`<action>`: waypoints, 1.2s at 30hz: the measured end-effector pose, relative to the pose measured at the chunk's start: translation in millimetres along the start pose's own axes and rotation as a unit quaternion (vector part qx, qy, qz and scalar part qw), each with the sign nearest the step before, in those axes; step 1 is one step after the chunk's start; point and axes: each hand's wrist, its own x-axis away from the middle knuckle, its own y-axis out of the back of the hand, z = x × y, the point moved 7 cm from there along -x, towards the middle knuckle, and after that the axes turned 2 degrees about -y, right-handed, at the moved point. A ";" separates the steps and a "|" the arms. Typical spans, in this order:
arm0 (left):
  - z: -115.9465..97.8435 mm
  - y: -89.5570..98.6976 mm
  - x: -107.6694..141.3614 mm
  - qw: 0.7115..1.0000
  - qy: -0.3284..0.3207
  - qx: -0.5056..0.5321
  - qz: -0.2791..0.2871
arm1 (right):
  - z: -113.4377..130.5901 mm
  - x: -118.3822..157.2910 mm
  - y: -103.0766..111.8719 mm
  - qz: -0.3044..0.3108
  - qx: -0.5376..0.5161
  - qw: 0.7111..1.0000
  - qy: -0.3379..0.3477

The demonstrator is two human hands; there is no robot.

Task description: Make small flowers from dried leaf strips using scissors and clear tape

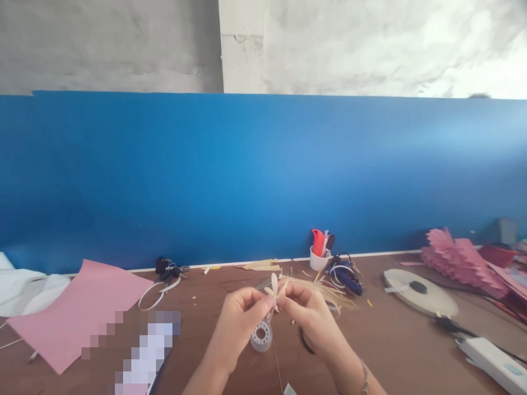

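Near the middle of the table, a small cream petalled piece [274, 285] rises between my fingertips, like a little flower. My left hand [242, 315] pinches it from the left with thumb and forefinger. From the right, my right hand [307, 310] closes thumb and forefinger on its other side. A thin stem [276, 359] runs down below my hands toward the front. Just under my left fingertips lies a roll of clear tape [261, 336]. Cream strips [335, 293] lie on the table behind my right hand.
On the brown table [214, 340] are a pink sheet [82, 312] and keys [167, 269] to the left. A white cup [319, 258] of tools stands behind. At right lie a cream ribbon roll [428, 296], pink pleated paper [461, 263] and a power strip [494, 362]. A blue partition [247, 175] stands behind.
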 end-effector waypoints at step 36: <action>20.4 -13.9 -2.9 0.982 0.004 0.189 0.006 | -11.1 -1.7 4.6 0.005 -0.105 0.994 -0.021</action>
